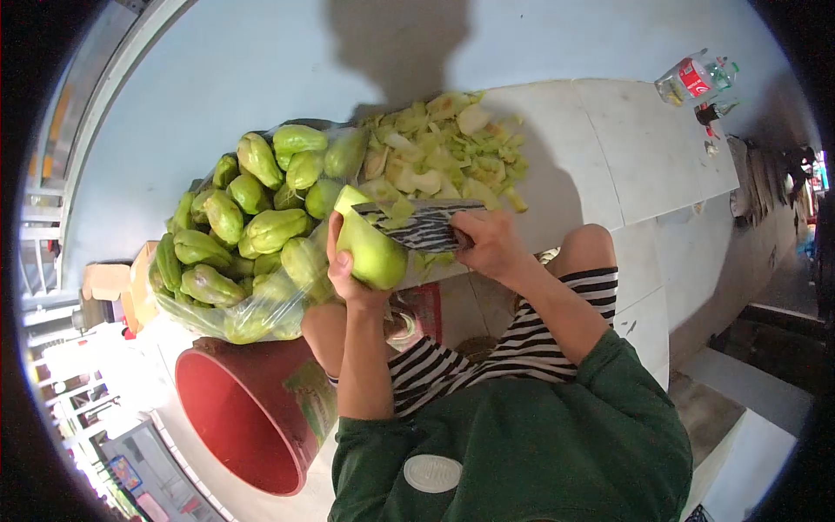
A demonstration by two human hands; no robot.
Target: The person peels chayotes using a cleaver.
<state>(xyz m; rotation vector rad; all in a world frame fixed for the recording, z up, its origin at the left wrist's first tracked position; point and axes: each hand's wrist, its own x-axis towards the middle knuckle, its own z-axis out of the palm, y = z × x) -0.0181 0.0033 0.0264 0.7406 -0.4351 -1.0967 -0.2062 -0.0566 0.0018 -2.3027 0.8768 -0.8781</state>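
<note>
My left hand (pixel 348 271) is wrapped round a pale green, pear-shaped fruit (pixel 374 252), held upright above my lap. A wide knife with a black-and-white patterned blade (pixel 422 224) is in my right hand (pixel 491 244), whose fingers are closed round its handle. The blade lies against the upper right side of the fruit, and a thin green peeling (pixel 398 210) rests on it. Behind the knife, a heap of peelings (pixel 435 152) spreads over the tiled surface. To the left stands a clear plastic bag full of green fruits (pixel 248 230).
A red bucket (pixel 230 418) lies open at the lower left, below the bag. Plastic bottles (pixel 696 80) stand on the tiled ledge (pixel 626 148) at the upper right. A cardboard box (pixel 139 287) is left of the bag. A pale wall (pixel 539 39) runs behind.
</note>
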